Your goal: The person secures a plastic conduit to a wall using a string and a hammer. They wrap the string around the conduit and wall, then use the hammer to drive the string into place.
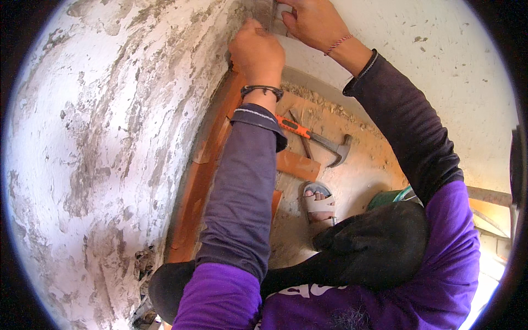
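Head view: left hand (257, 52) up near the top edge, in the corner where two walls meet, back of hand to camera, black bracelet on wrist. Its fingers are curled; can't tell if they grip anything, the hand itself blocks the view. Right hand (319, 22) just beside it, on the right, red-and-white string bracelet on wrist. Index finger bent, thumb apart from it; fingertips run to the frame edge, so grip can't be told. Narrow grey strip (266, 15) between the two hands, in the corner at the top edge; too little visible to say what it is.

White wall (93, 110) on the left, patchy and flaking; paler wall (429, 55) on the right. Long orange boards (190, 203) along the left wall's foot, partly behind the left sleeve (242, 181). Hammer (330, 144) lies on the floor (363, 165), orange-and-black handle, dark metal head toward the right. Thin rod (305, 146) crosses it. Short orange piece (300, 166) below them. Sandalled foot (319, 203) nearby, green bucket (383, 199) right of it, partly behind the knee. Crumbly rubble (330, 103) along the right wall's base.
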Demonstrator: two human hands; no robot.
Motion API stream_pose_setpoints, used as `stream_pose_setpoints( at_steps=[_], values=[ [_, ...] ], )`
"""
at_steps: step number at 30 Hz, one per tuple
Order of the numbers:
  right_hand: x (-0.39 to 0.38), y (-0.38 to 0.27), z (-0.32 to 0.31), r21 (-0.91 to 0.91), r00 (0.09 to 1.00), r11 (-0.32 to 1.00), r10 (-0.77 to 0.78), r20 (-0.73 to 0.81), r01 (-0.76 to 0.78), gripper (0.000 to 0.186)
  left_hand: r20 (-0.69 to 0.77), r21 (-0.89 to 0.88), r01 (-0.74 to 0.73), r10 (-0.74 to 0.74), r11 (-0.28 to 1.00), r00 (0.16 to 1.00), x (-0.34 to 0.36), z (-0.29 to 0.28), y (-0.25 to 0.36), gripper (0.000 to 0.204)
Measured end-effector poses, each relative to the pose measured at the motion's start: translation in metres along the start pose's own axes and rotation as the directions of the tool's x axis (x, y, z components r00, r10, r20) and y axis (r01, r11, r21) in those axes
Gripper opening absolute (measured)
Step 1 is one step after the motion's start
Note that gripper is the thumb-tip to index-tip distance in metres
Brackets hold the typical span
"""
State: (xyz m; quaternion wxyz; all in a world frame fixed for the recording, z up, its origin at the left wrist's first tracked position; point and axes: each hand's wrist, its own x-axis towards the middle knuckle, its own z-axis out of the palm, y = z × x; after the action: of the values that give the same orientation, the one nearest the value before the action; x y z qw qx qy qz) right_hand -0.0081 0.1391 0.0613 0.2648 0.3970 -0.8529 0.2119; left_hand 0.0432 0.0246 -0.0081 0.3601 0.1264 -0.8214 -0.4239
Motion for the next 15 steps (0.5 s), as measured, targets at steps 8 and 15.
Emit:
stream_pose_setpoints(
  at_steps=[8, 15],
  values=[
    [-0.011, 0.003, -0.002, 0.044, 0.999, 0.999, -0.005, -0.033, 0.006, 0.029, -0.059, -0.212, 0.162, -0.178, 0.964, 0.982, 0.005, 0.007, -0.021, 0.019],
    [-0.009, -0.001, -0.002, 0.053, 0.999, 0.999, -0.011, -0.049, 0.014, 0.019, -0.037, -0.001, -0.1, 0.1, 0.995, 0.994, 0.019, -0.009, -0.014, 0.022]
  ],
)
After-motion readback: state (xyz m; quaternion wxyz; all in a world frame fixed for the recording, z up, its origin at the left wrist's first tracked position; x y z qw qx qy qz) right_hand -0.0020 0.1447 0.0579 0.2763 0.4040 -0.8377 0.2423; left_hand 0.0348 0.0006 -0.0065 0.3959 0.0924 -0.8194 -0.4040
